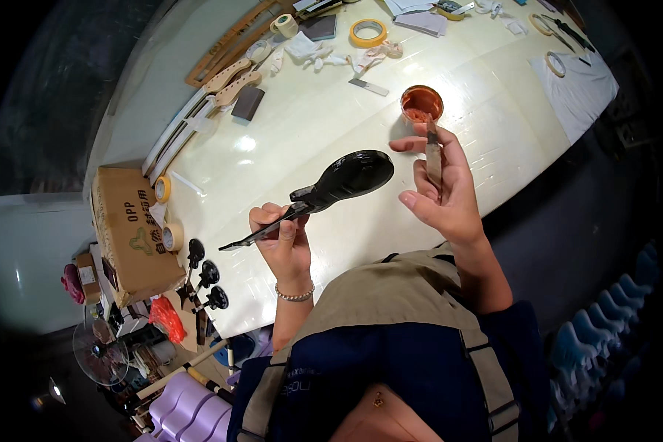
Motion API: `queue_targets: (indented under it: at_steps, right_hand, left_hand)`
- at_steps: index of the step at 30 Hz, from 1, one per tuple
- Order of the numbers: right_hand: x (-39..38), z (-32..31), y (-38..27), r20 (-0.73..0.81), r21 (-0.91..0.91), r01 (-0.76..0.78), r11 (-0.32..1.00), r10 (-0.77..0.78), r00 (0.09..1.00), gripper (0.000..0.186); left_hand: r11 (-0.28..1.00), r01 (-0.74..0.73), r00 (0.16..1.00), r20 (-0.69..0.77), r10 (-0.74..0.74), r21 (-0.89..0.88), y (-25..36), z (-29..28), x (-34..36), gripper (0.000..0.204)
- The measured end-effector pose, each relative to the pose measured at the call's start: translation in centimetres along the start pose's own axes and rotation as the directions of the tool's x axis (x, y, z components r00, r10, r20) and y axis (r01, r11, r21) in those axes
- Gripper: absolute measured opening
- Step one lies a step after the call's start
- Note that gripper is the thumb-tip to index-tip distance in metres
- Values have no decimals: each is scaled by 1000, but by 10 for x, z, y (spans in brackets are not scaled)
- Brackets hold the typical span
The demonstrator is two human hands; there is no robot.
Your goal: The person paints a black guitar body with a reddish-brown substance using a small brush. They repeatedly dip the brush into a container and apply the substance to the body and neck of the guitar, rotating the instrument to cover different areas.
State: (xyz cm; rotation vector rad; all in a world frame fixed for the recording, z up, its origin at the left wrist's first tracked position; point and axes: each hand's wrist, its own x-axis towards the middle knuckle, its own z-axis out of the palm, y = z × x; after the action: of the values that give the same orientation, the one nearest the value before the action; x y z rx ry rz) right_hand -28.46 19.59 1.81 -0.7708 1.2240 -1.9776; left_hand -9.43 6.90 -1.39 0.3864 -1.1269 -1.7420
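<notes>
Black guitar-shaped piece (353, 175): looked stiff, slippery; my left grip (283, 239) clasped its neck (300, 209), seemingly the safest hold.
Flat tool (434, 160): my right grip (449, 195) held it.

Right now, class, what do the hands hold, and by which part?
Left hand: a glossy black guitar-shaped piece, by its narrow neck. Right hand: a narrow, flat, brownish-grey strip, held toward its lower end; exact finger contact unclear.

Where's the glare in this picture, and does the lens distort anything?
Head view: bright glare on the white tabletop, left of center; head view: smaller highlights on the glossy black guitar-shaped piece; head view: fisheye curving toward the rim, with corners falling to black.
</notes>
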Motion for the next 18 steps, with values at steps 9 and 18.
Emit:
queue_targets:
  at_steps: [9,18]
  right_hand:
    - [6,14,12,-58,-72,-99,992,95,994,72]
    - [0,55,23,-257,164,-20,986,63,964,65]
  left_hand:
    - [999,33,998,53,-34,8,0,-8,7,25]
    - [990,116,992,-31,-118,-75,-18,57,11,93]
